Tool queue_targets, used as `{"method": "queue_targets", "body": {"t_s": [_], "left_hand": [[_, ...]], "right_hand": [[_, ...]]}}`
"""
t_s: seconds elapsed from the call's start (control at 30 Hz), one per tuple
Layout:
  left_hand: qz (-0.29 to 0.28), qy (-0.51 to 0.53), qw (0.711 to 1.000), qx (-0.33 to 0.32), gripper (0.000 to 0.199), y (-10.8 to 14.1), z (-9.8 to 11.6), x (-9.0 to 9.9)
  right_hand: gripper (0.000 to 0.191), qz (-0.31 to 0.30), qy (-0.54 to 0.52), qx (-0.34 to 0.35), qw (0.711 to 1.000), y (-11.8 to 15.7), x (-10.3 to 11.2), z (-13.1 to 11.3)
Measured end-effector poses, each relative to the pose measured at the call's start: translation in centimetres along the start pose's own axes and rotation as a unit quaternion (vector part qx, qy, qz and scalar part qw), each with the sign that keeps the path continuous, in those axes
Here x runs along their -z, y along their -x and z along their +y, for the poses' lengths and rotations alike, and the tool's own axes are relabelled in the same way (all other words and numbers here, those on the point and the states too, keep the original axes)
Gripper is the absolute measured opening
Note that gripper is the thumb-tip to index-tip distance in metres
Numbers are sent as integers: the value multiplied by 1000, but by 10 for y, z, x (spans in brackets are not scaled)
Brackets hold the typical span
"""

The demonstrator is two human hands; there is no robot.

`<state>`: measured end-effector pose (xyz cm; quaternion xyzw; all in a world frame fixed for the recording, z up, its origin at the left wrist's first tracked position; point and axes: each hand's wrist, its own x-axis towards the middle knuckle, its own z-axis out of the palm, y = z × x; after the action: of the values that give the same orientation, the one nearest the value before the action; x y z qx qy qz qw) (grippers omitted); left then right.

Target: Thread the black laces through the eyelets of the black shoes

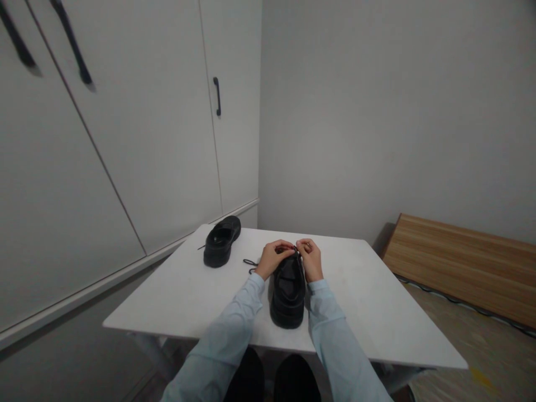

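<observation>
A black shoe stands on the white table in front of me, its heel toward me. My left hand is at the upper left of the shoe, thumb and fingers pinched on a dark shoelace. On the other side my right hand pinches too, its fingertips close to the left ones over the lacing. Just what the right fingers grip is too small to make out clearly, but dark lace shows between the hands. A loose loop of black shoelace lies on the table left of my left wrist. The shoe's toe is hidden behind my hands.
A second black shoe rests at the table's far left, a lace end beside it. The white table meets white cabinets on the left. A wood-grain board leans low against the wall at right.
</observation>
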<state>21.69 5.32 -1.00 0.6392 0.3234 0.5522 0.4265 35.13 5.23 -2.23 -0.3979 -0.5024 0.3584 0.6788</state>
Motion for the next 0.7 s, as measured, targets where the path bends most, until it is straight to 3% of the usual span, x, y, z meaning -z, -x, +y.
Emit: {"method": "queue_targets", "body": {"t_s": [0.7], "left_hand": [[38, -7, 999, -21, 22, 0, -3, -5]], "right_hand": [[21, 0, 72, 44, 996, 4, -8, -6]]}}
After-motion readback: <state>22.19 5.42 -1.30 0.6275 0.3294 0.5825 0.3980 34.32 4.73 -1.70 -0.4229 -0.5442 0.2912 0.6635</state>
